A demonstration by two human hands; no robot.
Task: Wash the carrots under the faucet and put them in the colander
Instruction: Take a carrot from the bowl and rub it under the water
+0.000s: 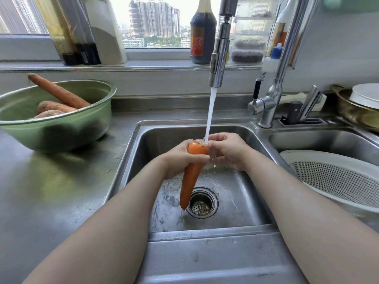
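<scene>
While the stream from the faucet [218,64] hits its top, the left hand [180,158] grips the carrot [190,177] tip-down over the sink [242,201] so dirt drains off, and the right hand [227,152], fingers curled, pinches that top. The colander [338,181] sits just right of the sink, within easy reach.

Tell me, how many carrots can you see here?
4. One carrot is gripped by the left hand under the faucet; three lie in the green bowl: a long carrot leaning on its rim, two shorter ones lower down. More may be hidden inside.
</scene>
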